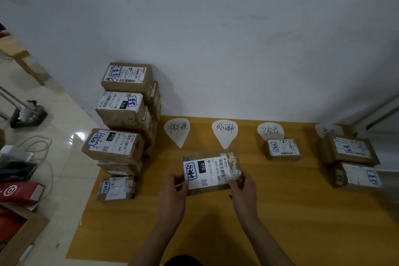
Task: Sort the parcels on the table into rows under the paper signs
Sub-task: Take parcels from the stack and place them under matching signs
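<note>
A brown parcel [212, 170] with a white shipping label lies just under the second paper sign [225, 131] on the wooden table [280, 211]. My left hand [176, 190] grips its near left corner and my right hand [243, 188] grips its near right corner. Other signs: the first sign [178, 131], the third sign [270, 131] and a partly hidden fourth sign [327, 129]. One parcel [282, 149] sits under the third sign. Two parcels [347, 150] [356, 176] sit in a row under the fourth.
A tall stack of unsorted parcels [125, 114] stands at the table's left end against the white wall, with a small parcel [116, 188] in front of it. On the floor to the left lie cables, a red package [19, 192] and a cardboard box.
</note>
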